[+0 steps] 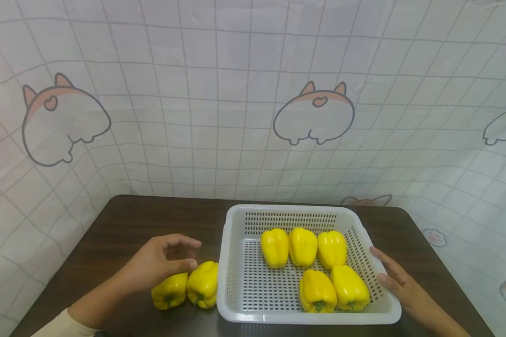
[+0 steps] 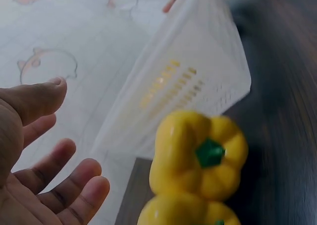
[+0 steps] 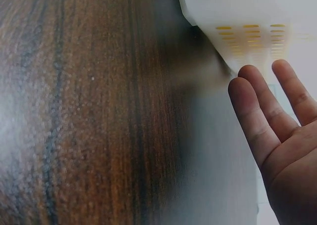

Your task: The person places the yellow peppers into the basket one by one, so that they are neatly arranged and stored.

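Two yellow bell peppers lie side by side on the table left of the basket; the nearer one to it (image 1: 203,284) has a green stem facing me. Above them hovers my left hand (image 1: 162,260), fingers loosely bent and holding nothing. In the left wrist view that hand (image 2: 54,175) is spread beside a yellow pepper (image 2: 198,155). A white perforated basket (image 1: 308,318) carries several yellow peppers, among them one at the back left (image 1: 275,248). At its right rim is my right hand (image 1: 400,285), its fingers extended along the outside of the wall.
The dark wood-grain table (image 1: 152,215) has rounded back corners. A white grid-patterned cloth (image 1: 236,117) with cartoon animal prints hangs behind it and along both sides. The basket's left part (image 1: 265,285) shows bare slotted floor.
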`<state>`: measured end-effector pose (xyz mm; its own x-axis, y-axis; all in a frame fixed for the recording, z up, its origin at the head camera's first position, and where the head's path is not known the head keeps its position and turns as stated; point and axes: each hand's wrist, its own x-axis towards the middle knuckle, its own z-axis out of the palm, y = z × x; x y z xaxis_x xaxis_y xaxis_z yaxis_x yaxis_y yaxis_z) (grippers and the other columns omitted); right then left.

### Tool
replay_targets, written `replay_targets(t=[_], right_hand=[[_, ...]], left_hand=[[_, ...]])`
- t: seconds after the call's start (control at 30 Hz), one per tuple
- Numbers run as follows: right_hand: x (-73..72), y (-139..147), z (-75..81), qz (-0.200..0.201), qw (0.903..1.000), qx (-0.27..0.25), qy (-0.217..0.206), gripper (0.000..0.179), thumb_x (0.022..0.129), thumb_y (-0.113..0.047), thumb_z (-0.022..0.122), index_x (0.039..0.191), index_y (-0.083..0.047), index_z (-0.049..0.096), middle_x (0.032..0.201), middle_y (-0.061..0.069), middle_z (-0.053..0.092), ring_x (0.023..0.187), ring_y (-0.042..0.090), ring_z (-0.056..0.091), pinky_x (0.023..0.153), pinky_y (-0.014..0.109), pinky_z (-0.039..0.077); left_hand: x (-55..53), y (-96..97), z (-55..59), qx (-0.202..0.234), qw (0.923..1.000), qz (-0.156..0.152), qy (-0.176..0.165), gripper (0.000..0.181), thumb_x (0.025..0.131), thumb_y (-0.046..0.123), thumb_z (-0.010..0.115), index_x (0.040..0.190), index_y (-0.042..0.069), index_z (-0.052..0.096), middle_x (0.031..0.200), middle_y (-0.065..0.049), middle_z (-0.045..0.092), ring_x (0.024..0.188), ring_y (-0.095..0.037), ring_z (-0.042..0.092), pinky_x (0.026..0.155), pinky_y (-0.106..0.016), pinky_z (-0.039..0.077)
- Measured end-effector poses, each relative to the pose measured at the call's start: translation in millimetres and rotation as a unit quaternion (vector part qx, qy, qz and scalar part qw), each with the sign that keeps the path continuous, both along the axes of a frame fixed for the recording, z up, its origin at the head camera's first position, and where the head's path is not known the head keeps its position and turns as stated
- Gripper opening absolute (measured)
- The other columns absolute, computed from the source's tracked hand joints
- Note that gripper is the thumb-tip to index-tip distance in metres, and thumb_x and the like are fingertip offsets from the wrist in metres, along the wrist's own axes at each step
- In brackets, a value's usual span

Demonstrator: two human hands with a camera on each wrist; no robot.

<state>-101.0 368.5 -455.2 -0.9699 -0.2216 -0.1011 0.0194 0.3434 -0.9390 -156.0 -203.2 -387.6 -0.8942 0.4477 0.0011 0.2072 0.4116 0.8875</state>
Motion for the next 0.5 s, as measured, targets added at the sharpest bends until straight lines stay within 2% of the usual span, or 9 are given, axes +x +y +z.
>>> replay_targets(t=[0.1,0.3,0.5], right_hand=[[-0.8,0.8,-0.7,-0.002,1.0000,0.004,-0.001,0.064,0.111,-0.021,0.038,0.165,-0.017,0.005,0.160,0.039,0.004,0.094,0.026,0.074,0.070,0.047,0.062],[-2.6,1.3,-2.0,-0.012,0.9998,0.015,-0.001,0.064,0.111,-0.023,0.038,0.165,-0.015,0.004,0.161,0.039,0.004,0.094,0.023,0.074,0.070,0.046,0.063],[-0.8,0.9,-2.0,-0.007,0.9999,0.007,0.001,0.063,0.111,-0.022,0.037,0.165,-0.017,0.005,0.160,0.040,0.007,0.091,0.028,0.074,0.069,0.048,0.062]], left_hand=[[0.0,-10.4,-2.1,-0.008,1.0000,0.001,-0.002,0.042,0.093,0.031,0.077,0.129,0.012,0.067,0.124,-0.008,0.069,0.114,-0.027,0.066,0.091,-0.045,0.057],[-0.6,-22.1,-4.7,-0.016,0.9999,0.005,0.005,0.041,0.094,0.029,0.077,0.130,0.012,0.066,0.126,-0.010,0.068,0.115,-0.029,0.065,0.090,-0.047,0.058],[2.0,-33.8,-11.6,-0.017,0.9997,0.019,-0.001,0.044,0.093,0.030,0.078,0.131,0.011,0.066,0.130,-0.014,0.066,0.120,-0.035,0.063,0.091,-0.045,0.058]])
